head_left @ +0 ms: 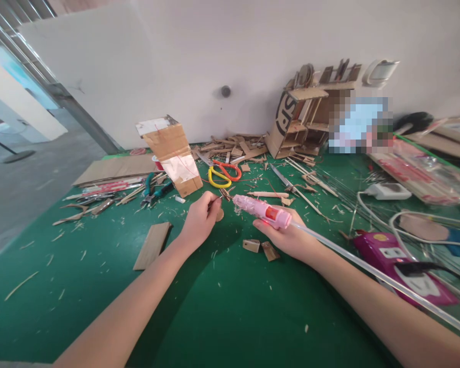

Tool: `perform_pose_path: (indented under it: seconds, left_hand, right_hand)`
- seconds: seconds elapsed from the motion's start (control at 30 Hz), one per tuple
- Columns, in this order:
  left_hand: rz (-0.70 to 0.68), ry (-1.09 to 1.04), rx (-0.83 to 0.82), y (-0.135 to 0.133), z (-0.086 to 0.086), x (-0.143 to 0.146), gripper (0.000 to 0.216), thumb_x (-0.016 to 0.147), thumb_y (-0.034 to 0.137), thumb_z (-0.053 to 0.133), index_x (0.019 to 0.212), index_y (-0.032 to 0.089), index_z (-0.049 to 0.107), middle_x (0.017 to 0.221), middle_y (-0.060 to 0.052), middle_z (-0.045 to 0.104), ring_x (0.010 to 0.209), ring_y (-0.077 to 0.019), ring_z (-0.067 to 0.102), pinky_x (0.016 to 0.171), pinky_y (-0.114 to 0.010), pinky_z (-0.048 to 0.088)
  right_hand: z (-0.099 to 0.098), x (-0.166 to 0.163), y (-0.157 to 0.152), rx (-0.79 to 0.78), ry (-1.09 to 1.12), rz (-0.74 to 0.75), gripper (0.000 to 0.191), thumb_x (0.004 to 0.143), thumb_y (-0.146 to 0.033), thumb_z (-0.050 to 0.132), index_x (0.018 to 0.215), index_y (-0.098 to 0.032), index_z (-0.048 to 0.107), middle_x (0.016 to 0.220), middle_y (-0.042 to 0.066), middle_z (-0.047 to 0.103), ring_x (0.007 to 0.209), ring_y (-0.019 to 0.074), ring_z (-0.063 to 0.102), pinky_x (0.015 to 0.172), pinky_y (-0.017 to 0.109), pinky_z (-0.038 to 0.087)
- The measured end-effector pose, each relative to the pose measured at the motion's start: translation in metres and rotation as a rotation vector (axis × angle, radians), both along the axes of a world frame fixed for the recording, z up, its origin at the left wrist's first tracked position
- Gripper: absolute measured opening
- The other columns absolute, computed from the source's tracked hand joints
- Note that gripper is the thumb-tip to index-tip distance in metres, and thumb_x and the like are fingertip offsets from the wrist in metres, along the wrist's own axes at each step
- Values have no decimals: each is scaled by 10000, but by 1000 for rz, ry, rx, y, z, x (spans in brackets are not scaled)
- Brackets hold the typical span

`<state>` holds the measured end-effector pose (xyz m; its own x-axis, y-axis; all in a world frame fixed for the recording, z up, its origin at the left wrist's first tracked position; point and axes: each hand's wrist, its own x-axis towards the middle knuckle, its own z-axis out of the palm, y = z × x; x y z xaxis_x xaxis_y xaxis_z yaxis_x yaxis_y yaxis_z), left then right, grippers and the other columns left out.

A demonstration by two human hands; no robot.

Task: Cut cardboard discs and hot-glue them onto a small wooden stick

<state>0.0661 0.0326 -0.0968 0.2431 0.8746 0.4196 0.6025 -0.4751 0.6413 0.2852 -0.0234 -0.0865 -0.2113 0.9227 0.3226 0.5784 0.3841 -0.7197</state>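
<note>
My right hand (287, 235) is wrapped round a pink glue gun (262, 209) whose nozzle points left; a long clear glue stick (368, 271) trails from its back along my forearm. My left hand (199, 220) is closed in a pinch on a small round brown piece (220, 214) and a thin stick, held just left of the nozzle. Two small cardboard bits (260, 248) lie on the green mat (214, 306) under my right hand.
Yellow and orange scissors (222, 174), a cardboard box (172, 153), pliers (155, 191), a knife (281, 179) and wood scraps lie behind the hands. A cardboard strip (153, 245) lies left. A purple power strip (402, 263) with cables sits right. A cardboard model (299, 122) leans on the wall.
</note>
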Motion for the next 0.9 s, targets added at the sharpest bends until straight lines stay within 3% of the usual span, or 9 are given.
perform_pose_path:
  seconds: [0.9]
  left_hand:
    - [-4, -10, 2, 1, -2, 0, 166, 893, 289, 459, 757, 195, 479, 608, 40, 488, 532, -99, 440, 535, -233, 337]
  right_hand:
    - [-3, 0, 3, 22, -29, -20, 235, 851, -379, 544, 924, -182, 650, 779, 39, 678, 667, 174, 613, 598, 273, 458]
